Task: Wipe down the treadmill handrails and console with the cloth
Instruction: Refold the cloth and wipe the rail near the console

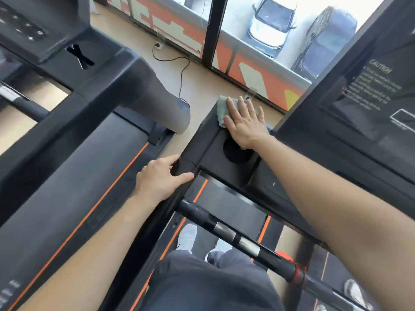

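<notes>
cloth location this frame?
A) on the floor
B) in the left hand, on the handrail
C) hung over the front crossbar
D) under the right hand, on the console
D: the cloth lies under the flat fingers of the right hand on the console corner, while the left hand grips the handrail bare.

The black console tray carries a green cloth at its far corner.
</notes>
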Tool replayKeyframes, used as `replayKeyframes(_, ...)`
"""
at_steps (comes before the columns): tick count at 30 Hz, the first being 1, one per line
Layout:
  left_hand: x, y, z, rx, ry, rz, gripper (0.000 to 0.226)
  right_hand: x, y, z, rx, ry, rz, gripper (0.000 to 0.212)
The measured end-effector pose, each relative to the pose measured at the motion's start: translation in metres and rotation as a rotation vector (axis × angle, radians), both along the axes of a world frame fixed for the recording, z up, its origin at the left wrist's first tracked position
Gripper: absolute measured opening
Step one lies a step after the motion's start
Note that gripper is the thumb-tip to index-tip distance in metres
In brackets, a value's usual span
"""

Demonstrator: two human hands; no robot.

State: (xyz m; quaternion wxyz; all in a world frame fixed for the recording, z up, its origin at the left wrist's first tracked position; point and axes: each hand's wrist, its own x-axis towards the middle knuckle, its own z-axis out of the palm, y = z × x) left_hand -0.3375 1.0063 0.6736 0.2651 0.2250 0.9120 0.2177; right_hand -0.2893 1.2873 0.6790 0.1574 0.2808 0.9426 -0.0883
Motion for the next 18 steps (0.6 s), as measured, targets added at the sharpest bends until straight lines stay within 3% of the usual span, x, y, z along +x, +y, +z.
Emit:
replayKeyframes(4, 0.001, 0.000, 0.001, -0.003, 0.000, 0.010, 0.074, 0.005, -0.007, 0.002, -0.014, -0.001, -0.030, 0.062)
replayKeyframes(13, -0.004, 0.006, 0.012, -0.041, 0.033, -0.078, 0.068, 0.063, -0.095, -0.002, -0.066, 0.073, 0.278, 0.060)
replayKeyframes(16, -0.002, 0.017, 0.022, 0.232, 0.209, -0.069, 0.043, 0.086, -0.111, -0.003, -0.055, 0.116, 0.347, 0.062)
replayKeyframes(18, 0.002, 0.026, 0.020, 0.452, 0.310, -0.183, 0.036, 0.098, -0.117, -0.004, -0.041, 0.154, 0.360, 0.060)
